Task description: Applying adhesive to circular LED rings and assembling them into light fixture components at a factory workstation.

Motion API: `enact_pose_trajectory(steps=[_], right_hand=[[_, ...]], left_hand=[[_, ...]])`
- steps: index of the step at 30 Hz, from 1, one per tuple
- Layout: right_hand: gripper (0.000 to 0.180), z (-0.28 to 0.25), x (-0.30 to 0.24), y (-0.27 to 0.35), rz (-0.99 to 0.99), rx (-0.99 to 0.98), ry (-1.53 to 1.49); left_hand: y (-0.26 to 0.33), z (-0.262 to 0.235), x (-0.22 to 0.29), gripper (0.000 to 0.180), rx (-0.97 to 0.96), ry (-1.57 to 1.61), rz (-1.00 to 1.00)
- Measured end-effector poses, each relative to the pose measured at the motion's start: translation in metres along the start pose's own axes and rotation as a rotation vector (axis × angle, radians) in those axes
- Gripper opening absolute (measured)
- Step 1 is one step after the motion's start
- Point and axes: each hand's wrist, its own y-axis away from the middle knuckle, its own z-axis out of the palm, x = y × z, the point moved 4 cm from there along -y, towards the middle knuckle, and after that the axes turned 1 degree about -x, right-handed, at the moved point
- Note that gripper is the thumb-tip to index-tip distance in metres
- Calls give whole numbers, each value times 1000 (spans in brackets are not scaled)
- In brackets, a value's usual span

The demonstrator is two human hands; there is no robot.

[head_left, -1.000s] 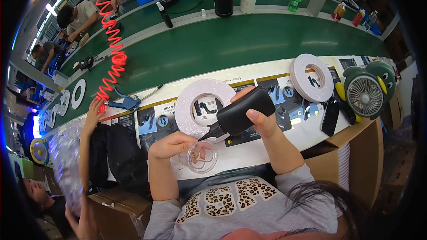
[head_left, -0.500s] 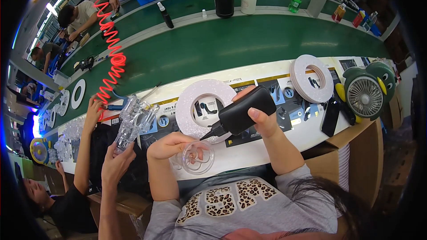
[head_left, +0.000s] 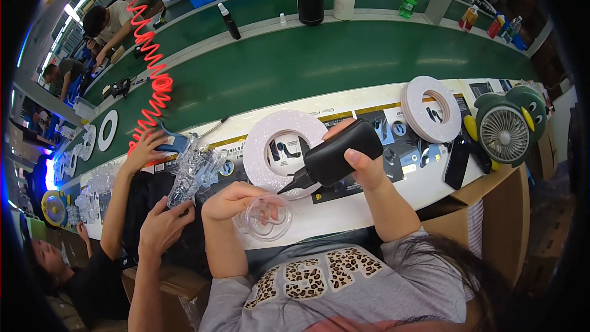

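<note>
The person's left hand (head_left: 236,201) is curled closed around a clear plastic ring part (head_left: 265,216), its fingers wrapped over the upper left rim, so the part sits just below and to the right of the knuckles, held above the near edge of the white work strip (head_left: 430,187). The right hand (head_left: 364,166) grips a black squeeze bottle (head_left: 341,154), thumb on the near side and fingers closed over the far side; the bottle tilts down to the left, and its thin nozzle (head_left: 289,185) ends just above the clear part, close to the left fingertips (whether it touches cannot be told). To do this well, the nozzle tip likely wants to rest on the rim itself, clear of the left fingers, with a light, even squeeze while the left hand turns the part. Just past the bottle lies a white foam ring (head_left: 284,150), and a second one (head_left: 430,109) lies well to the right of the right hand. Left of the left hand, a co-worker's hand (head_left: 165,221) holds a cluster of clear parts (head_left: 196,169).
</note>
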Motion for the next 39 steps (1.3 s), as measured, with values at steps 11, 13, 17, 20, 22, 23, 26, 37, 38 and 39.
enact_pose_trajectory(steps=[11,13,17,20,22,23,26,37,38,39], right_hand=[[48,0,-1,0,-13,-14,11],[48,1,-2,0,-20,-18,11],[48,2,-1,0,-22,-19,5],[48,2,-2,0,-17,-20,18],[48,1,-2,0,-22,-8,17],[48,1,-1,0,-22,-9,17],[49,1,-1,0,-15,-5,22],[36,0,-2,0,-95,-5,-62],[37,-1,-1,-1,-95,-8,-48],[37,-1,0,-1,-96,-15,-50]], left_hand=[[1,0,8,47,5,20,47],[0,-1,9,49,-10,-2,95],[5,-4,4,50,23,29,53],[5,-3,7,50,46,64,116],[5,-4,9,50,108,6,140],[5,-3,9,50,109,5,140],[6,-4,10,50,152,-65,110],[7,-11,-1,51,237,135,83],[7,-11,-4,49,218,137,87],[8,-11,-6,49,199,139,90]])
